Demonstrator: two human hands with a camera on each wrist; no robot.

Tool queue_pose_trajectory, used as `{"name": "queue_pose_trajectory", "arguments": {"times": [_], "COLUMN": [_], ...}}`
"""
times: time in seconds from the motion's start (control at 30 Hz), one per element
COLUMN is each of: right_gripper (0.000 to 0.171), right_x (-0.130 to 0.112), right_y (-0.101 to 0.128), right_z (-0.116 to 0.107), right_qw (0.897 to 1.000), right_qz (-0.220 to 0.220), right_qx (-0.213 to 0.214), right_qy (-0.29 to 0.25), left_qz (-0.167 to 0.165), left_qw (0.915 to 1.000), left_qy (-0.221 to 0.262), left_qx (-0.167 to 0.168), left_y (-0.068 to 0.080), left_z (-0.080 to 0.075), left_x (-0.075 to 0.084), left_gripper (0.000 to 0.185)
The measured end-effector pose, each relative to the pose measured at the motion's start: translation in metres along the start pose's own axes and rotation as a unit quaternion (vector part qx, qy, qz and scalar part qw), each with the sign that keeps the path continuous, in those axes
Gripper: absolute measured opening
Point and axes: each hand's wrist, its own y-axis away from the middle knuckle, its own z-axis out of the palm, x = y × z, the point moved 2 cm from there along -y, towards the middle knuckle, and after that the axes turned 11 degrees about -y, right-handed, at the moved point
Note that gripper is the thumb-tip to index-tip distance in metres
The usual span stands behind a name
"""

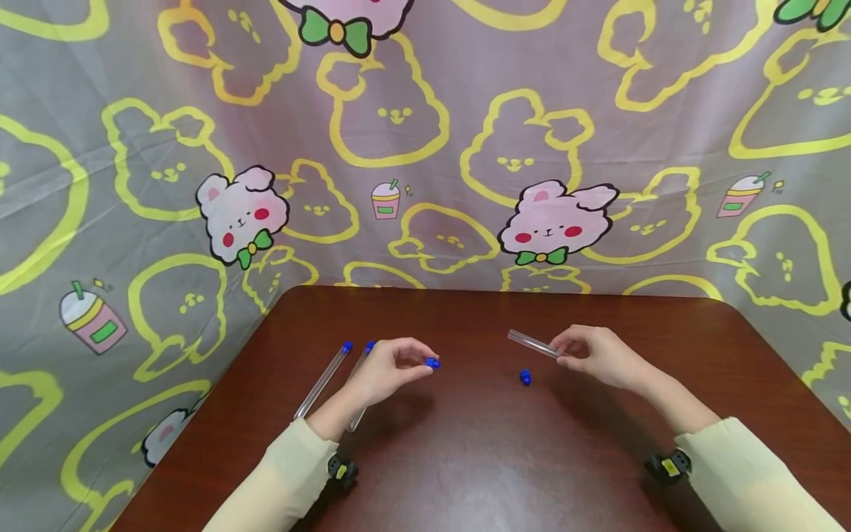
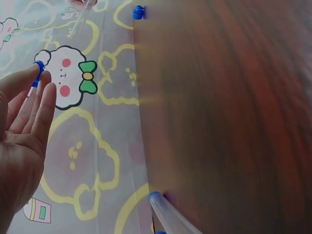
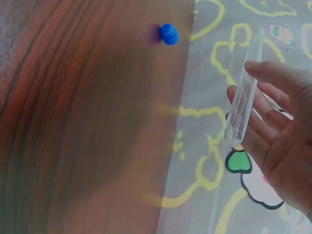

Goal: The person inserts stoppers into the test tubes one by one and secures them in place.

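Between thumb and fingertips, my left hand (image 1: 392, 375) pinches a small blue stopper (image 1: 433, 363) above the table. My right hand (image 1: 606, 358) holds a clear test tube (image 1: 532, 343) near its rounded end; the other end points left and has no stopper on it. In the right wrist view the tube (image 3: 243, 97) lies between the thumb and fingers. A second blue stopper (image 1: 525, 377) lies loose on the table between the hands, nearer the right one. Beside and under the left hand are two tubes with blue stoppers, one tube (image 1: 323, 382) in full view, the other tube (image 1: 357, 421) partly hidden.
The dark brown wooden table (image 1: 492, 458) has its far edge against a grey curtain (image 1: 452, 89) printed with yellow outlines and white rabbits. The curtain also runs along the left and right sides. A dark device (image 1: 668, 467) sits at each wrist.
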Motion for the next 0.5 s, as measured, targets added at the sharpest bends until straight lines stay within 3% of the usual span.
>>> {"name": "queue_pose_trajectory", "arguments": {"times": [0.23,0.5], "right_gripper": [0.023,0.026], "right_x": [-0.013,-0.025], "right_y": [0.007,0.015], "right_z": [-0.001,-0.002], "right_qw": [0.999,0.999], "right_qz": [-0.039,-0.051], "right_qx": [0.013,0.016], "right_qy": [0.004,0.009], "left_qz": [0.032,0.059], "left_qw": [0.9993,0.9979], "left_qy": [0.009,0.008], "left_qx": [0.019,0.026], "left_y": [-0.008,-0.015], "left_z": [0.002,0.005], "left_x": [0.007,0.015], "left_gripper": [0.019,0.017]}}
